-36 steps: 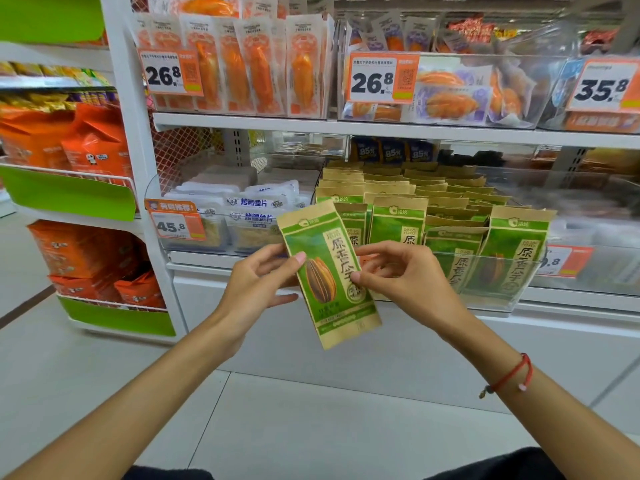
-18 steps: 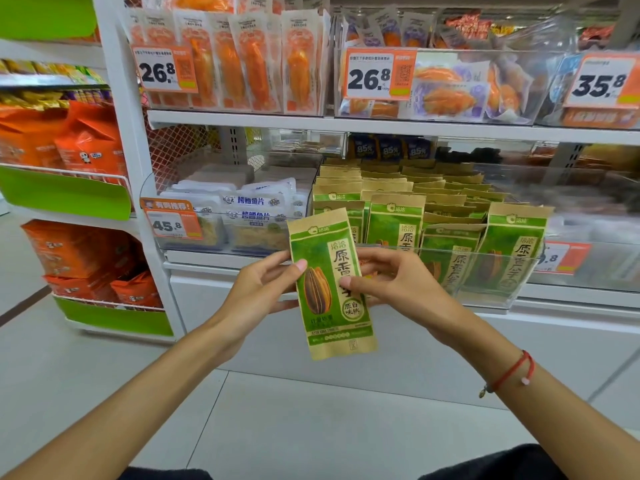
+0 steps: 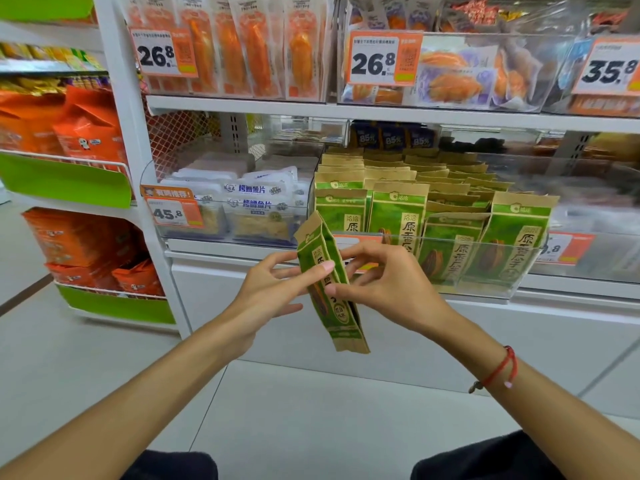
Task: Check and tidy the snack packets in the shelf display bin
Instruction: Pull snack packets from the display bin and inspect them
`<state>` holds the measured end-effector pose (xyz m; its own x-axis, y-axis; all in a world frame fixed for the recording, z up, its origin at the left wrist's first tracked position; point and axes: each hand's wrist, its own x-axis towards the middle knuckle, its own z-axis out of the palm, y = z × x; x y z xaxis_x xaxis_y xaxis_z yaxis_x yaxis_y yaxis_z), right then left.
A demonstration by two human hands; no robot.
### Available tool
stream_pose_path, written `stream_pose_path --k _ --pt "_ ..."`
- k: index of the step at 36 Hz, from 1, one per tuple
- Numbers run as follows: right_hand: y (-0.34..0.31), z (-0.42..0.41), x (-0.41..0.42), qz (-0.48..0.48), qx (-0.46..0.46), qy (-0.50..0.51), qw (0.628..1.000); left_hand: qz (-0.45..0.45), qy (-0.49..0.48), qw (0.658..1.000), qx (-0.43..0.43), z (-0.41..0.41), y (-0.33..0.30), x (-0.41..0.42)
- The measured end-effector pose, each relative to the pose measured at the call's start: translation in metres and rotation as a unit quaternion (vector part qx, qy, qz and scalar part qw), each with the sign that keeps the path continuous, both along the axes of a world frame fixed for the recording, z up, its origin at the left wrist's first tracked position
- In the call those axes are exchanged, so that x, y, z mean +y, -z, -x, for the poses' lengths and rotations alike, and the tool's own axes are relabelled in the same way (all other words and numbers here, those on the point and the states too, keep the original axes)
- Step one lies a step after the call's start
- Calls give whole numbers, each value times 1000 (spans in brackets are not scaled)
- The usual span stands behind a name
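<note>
A green and tan sunflower seed packet (image 3: 320,249) is held upright in front of the shelf, turned nearly edge-on to me. My left hand (image 3: 273,289) pinches its left side with thumb and fingers. My right hand (image 3: 384,285) pinches its right edge, thumb at the front. Behind them a clear display bin (image 3: 519,271) on the middle shelf holds several rows of the same green packets (image 3: 398,216) standing upright; those at its right front lean.
A clear bin of white fish-slice packets (image 3: 259,206) with a 45.8 price tag (image 3: 171,211) stands left of the seed bin. Orange snack packs (image 3: 242,46) fill the shelf above. An orange-bag rack (image 3: 86,133) stands at the left. Pale floor tiles lie below.
The packet has rotated from facing me flat to nearly edge-on, and both hands have shifted their pinch around it. The view has come slightly closer to the shelf.
</note>
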<state>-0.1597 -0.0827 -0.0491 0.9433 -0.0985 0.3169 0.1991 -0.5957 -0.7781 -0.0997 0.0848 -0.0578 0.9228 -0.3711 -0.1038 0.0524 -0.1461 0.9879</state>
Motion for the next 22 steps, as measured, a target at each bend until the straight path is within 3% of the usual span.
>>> stream_pose_path --k 6,10,14,22 --pt "-5 6 -3 -96 89 -62 989 -5 33 999 3 -5 0 7" --pt "-7 8 -3 -147 101 -56 982 -19 76 997 -16 -7 0 11" --pt "-7 7 -1 -150 76 -32 985 -18 102 994 -29 -6 3 8" --pt "-6 6 0 -130 59 -37 989 -19 47 998 -40 -10 5 4"
